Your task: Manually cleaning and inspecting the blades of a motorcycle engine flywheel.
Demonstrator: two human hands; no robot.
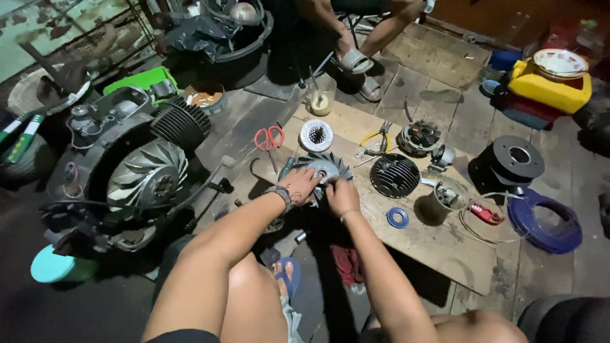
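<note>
Both my hands rest on a grey finned flywheel fan (pixel 325 166) lying on a wooden board (pixel 438 244) on the floor. My left hand (pixel 301 184), with a bracelet on the wrist, presses on the fan's left side, fingers spread over its hub. My right hand (pixel 342 195) grips the fan's near right edge with curled fingers. What my right hand's fingertips hold is hidden.
An engine block (pixel 136 171) with a finned fan stands at left. On the board lie red scissors (pixel 269 138), a round white part (pixel 316 134), yellow pliers (pixel 375 141), a black finned cylinder head (pixel 394 175), blue tape (pixel 398 218) and a cup (pixel 441 198). Another person's sandalled feet (pixel 356 63) are beyond.
</note>
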